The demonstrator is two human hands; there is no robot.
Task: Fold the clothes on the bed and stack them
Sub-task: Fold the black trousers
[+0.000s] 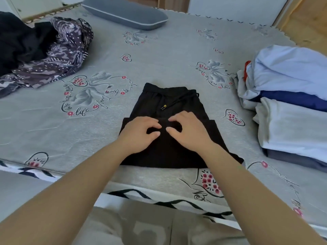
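Black drawstring trousers point(169, 149) lie folded near the bed's front edge, about midway along it, with the waistband turned toward the far side and the yellow-tipped drawstring point(174, 103) trailing across the upper layer. Both hands rest on the folded top edge of the garment, close together. The left hand point(139, 132) has its fingers curled, thumb and fingertips nipping the fabric at the fold. The right hand point(187, 129) mirrors it just beside, its fingers point(177, 119) bent down into the cloth and its thumb pressed against the same fold (the two thumbs almost touch).

The bed sheet point(159, 59) under them is grey, printed with swans, hearts and looping script, and carries a black zigzag border along the front edge.

Toward the right edge of the bed sits a stack of folded clothes point(293, 106): pale blue on top, a dark blue layer beneath, then white and grey pieces lower down, with a sliver of red showing at the stack's left side.

Toward the left edge, farther back, an unfolded patterned garment point(58, 59) in purple-grey lies crumpled, touching a heap of black clothing point(19, 41) at the far left corner.

At the far edge, a grey pillow point(123, 12) lies tilted.
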